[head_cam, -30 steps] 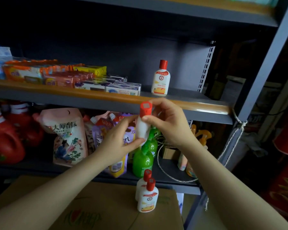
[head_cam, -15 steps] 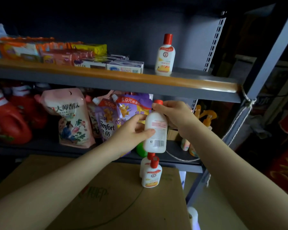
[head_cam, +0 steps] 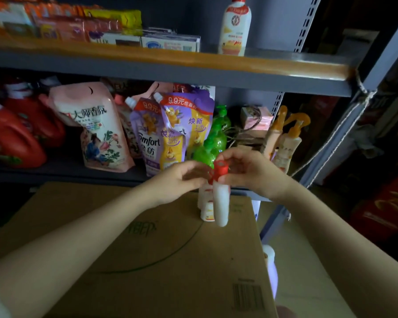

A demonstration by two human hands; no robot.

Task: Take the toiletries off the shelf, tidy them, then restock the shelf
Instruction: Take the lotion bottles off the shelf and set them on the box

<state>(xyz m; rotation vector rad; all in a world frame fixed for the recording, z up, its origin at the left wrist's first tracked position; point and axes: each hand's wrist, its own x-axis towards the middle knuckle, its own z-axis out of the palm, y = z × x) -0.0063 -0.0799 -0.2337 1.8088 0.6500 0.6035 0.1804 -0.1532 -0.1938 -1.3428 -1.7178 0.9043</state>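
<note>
While my right hand (head_cam: 251, 173) pinches the bottle (head_cam: 221, 198) by its cap and my left hand (head_cam: 184, 180) curls beside it, it could swing and topple the standing bottles (head_cam: 205, 203).

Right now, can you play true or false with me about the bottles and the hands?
1. The right hand holds the held bottle by its red cap. True.
2. The top shelf has no bottle on it. False: one shelf bottle stands there.
3. The held bottle is over the cardboard box. True.
4. The left hand is down on the box. False: it is up by the cap.
5. The green bottles stand on the box. False: they stand on the lower shelf.
</note>
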